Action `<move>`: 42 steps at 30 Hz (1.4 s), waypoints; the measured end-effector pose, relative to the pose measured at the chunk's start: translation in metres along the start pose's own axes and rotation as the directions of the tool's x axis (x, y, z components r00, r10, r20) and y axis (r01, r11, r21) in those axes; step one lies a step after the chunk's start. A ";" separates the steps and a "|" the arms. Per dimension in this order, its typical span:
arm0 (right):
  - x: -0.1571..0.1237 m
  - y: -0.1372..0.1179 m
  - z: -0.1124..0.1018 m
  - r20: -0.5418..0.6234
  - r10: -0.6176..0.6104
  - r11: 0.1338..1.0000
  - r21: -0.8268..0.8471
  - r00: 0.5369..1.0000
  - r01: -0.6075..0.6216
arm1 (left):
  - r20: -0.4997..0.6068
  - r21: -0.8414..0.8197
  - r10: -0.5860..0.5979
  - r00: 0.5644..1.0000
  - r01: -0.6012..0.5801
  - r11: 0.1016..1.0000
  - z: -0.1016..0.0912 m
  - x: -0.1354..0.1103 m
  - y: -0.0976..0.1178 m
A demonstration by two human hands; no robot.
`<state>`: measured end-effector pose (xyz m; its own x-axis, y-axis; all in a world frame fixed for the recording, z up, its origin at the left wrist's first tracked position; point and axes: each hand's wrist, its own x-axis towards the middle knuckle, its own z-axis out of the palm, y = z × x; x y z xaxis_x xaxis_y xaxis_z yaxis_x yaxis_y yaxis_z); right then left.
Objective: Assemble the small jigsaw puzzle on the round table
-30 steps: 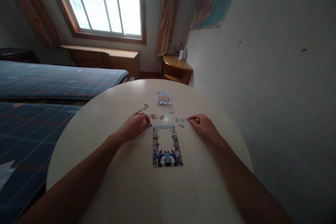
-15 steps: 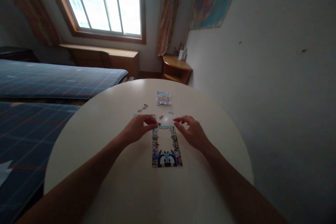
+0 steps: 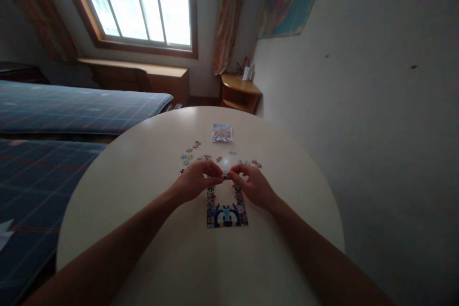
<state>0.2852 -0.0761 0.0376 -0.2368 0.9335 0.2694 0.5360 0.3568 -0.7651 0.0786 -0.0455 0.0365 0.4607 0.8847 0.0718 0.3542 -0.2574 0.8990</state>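
Note:
A jigsaw puzzle (image 3: 227, 217) lies on the table, joined as a rectangular frame around a bare middle, with a blue dog face along its near edge. Above its far side, my left hand (image 3: 199, 180) pinches a small dark puzzle piece (image 3: 225, 177). My right hand (image 3: 253, 185) meets it from the other side, thumb and finger closed on the same piece. The hands cover the frame's far corners. Loose puzzle pieces (image 3: 187, 157) lie beyond my left hand, and several more pieces (image 3: 255, 163) lie beyond my right.
A small printed picture packet (image 3: 222, 133) lies toward the far side of the round white table (image 3: 143, 162). Beds with plaid covers (image 3: 82, 107) stand to the left, a wall (image 3: 376, 129) to the right. A corner shelf (image 3: 241, 85) is behind the table.
My left hand has carried the puzzle piece rightward over the frame's far edge. My right hand has moved left and closed its fingers on the piece.

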 end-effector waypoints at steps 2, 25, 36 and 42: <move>-0.001 0.001 -0.002 0.029 -0.021 0.999 -0.030 0.999 0.022 | 0.041 0.067 0.010 0.999 -0.013 0.998 -0.006 -0.001 -0.003; -0.009 -0.004 -0.008 0.351 -0.146 0.951 -0.208 0.925 0.229 | 0.426 0.558 0.031 0.904 -0.289 0.778 -0.008 -0.021 -0.010; -0.008 -0.001 -0.007 0.348 -0.150 0.952 -0.202 0.925 0.230 | 0.429 0.548 0.068 0.901 -0.319 0.773 -0.008 -0.021 -0.013; -0.007 0.001 -0.009 0.363 -0.157 0.949 -0.204 0.918 0.242 | 0.425 0.553 0.052 0.904 -0.305 0.775 -0.008 -0.020 -0.014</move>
<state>0.2946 -0.0820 0.0408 -0.5958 0.7880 0.1552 0.6160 0.5723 -0.5414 0.0582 -0.0570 0.0262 0.7807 0.6208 -0.0722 0.5845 -0.6843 0.4361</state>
